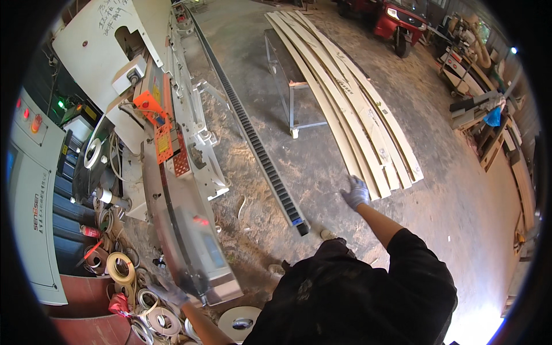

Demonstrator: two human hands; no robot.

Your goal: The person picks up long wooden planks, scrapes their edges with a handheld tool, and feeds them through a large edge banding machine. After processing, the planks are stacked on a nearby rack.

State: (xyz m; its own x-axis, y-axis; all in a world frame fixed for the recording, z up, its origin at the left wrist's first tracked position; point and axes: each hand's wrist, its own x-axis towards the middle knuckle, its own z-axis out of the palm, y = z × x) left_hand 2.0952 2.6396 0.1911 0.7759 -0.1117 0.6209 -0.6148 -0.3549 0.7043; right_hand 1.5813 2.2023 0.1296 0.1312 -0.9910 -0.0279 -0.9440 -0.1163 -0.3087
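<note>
My right hand (355,193), in a grey glove, is held out with its fingers spread, beside the near end of a stack of long pale boards (374,132). Whether it touches the nearest board, I cannot tell. The boards rest on a metal trestle (307,124). On the other side, my left hand (167,289), gloved too and slightly blurred, reaches out with its fingers apart and nothing seen in them. It is beside the near end of the long machine's metal bed (198,253), above rolls of edge-banding tape (164,321).
A narrow roller rail (253,138) runs lengthwise between machine and boards. At the left stands a grey control cabinet (37,201) with red lights. A large white roll (238,323) lies near my body. Farther off are a red three-wheeled vehicle (401,26) and stacked timber (489,129).
</note>
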